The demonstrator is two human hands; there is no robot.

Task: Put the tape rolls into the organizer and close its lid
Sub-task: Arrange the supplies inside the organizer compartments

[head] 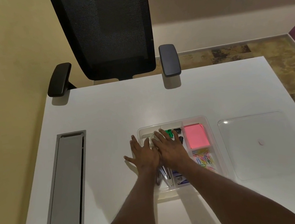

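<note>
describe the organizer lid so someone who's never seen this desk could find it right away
Start at the white desk and find the clear organizer under the two hands. The lid lies flat on the desk just to the right of it, apart from it. Unlike the tray, with its pink notes and coloured paper clips, it is an empty, see-through rounded sheet.

Dim, warm indoor light falls from above onto the white table (105, 119), leaving soft armrest shadows at its far edge and a faint glare patch mid-surface. Wide-angle distortion bends the table's sides; detail is slightly soft throughout.
</note>
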